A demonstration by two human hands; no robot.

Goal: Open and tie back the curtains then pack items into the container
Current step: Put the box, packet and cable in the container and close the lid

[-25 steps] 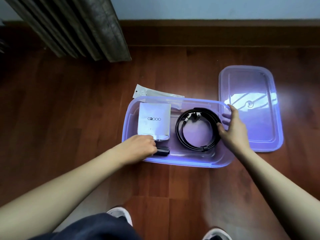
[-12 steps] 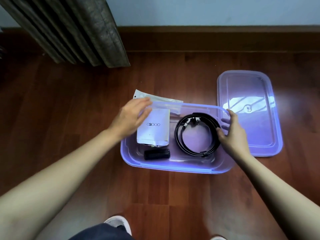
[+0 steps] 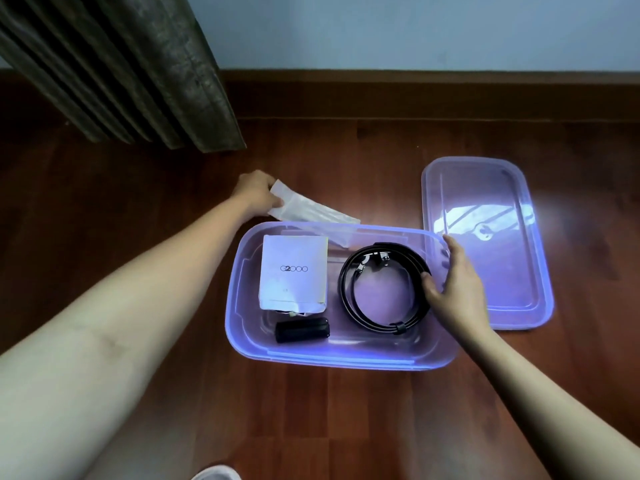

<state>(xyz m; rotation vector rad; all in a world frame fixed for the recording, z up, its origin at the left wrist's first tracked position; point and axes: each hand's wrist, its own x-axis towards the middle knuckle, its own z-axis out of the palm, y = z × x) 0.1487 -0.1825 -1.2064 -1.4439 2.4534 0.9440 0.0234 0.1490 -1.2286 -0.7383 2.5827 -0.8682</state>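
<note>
Fingers of the left hand (image 3: 258, 192) pinched the clear plastic packet (image 3: 311, 211) lying on the floor behind the purple container (image 3: 341, 356). The right hand (image 3: 453, 285) lay spread against the container's right wall, thumb touching the coiled black belt (image 3: 382, 289) inside.

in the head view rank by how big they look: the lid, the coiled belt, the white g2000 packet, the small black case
1. lid, lying on the floor beside the container
2. coiled belt
3. white G2000 packet, though its area may match the belt's
4. small black case
</note>
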